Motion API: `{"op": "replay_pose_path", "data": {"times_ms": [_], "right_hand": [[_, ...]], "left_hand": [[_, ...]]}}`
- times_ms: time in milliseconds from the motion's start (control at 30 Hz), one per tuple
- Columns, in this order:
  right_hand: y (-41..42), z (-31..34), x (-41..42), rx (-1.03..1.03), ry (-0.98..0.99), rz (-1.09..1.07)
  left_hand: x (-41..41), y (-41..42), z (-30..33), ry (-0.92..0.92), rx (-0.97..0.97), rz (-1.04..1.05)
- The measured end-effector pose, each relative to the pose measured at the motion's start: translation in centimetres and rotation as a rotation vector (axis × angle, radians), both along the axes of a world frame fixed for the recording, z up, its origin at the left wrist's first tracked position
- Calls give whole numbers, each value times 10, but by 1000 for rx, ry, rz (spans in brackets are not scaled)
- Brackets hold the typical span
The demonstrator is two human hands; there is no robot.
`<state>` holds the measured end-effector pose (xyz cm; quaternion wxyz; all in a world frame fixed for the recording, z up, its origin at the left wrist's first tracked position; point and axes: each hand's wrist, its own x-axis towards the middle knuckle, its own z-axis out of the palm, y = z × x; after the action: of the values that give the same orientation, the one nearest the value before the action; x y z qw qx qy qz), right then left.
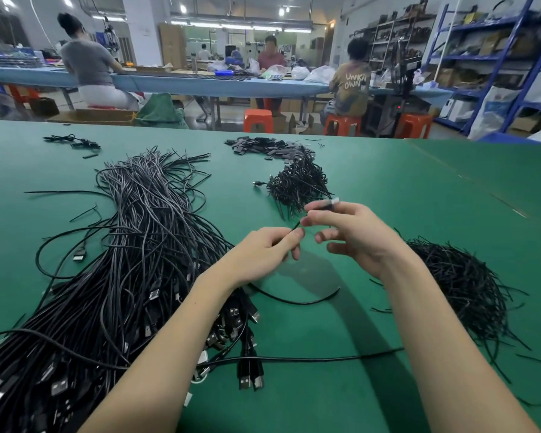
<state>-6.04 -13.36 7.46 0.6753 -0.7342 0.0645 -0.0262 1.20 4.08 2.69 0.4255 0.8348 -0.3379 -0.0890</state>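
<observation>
Pinching the tip of a thin black cable point(295, 227) between thumb and forefinger of the left hand point(263, 254), just right of the big cable heap point(132, 260) and up clear of the green table point(419, 189). Gripping it short, close to the tip, likely to hold that end stiff and aimed at the right hand point(352, 237). Letting the rest of it hang slack, down into a loop on the table right of the heap, free to trail without tugging.

Pinching a small pale-ended piece point(334, 201) at the thumb and forefinger tips of the right hand, farther right of the heap and slightly beyond the cable tip. Blurred, so possibly a sleeve or a connector shell; hard to call. Set near the tip's height, seemingly for feeding one into the other, with the other right fingers loosely curled, spread apart and holding nothing, out of the way.

Reaching forward with both forearms from the near edge, right of the heap, wrists raised off the table, fingertips turned toward each other, close but not touching. Working with stock within reach: a tuft of short wires point(297, 185) beyond and right of the heap, a mound of short black strands point(456, 282) far right of it.
</observation>
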Motion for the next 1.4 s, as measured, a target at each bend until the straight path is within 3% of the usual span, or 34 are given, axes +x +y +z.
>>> {"op": "replay_pose_path", "data": {"times_ms": [100, 233, 367, 433, 600, 733, 867, 967, 1100, 1233, 1300, 1400], "right_hand": [[3, -2, 4, 205, -92, 13], [10, -14, 12, 127, -59, -59], [6, -35, 4, 104, 156, 441], [5, -40, 3, 79, 163, 515], [0, -29, -3, -307, 115, 436], [-23, -16, -17, 45, 141, 479], [-40, -13, -26, -4, 272, 629], [-53, -19, -30, 128, 294, 728], [-66, -29, -32, 132, 279, 725], [-68, -37, -22, -44, 403, 540], [-65, -36, -14, -62, 411, 324], [-55, -25, -4, 112, 238, 13]], "left_hand": [[-5, -11, 5, 147, -264, -35], [-12, -22, 19, 500, -645, 25], [-18, -27, 30, 862, -1046, 48], [-22, -29, 33, 925, -1113, 32], [-17, -23, 36, 920, -1116, 117], [-9, -16, 34, 991, -1167, 196], [-11, -21, 33, 1011, -1171, 178], [-7, -18, 31, 1013, -1229, 181], [-1, -9, 33, 1006, -1277, 162], [-5, -3, 36, 941, -1188, -19], [-10, 0, 37, 852, -1005, -179], [-20, -4, 37, 702, -659, -318]]}}
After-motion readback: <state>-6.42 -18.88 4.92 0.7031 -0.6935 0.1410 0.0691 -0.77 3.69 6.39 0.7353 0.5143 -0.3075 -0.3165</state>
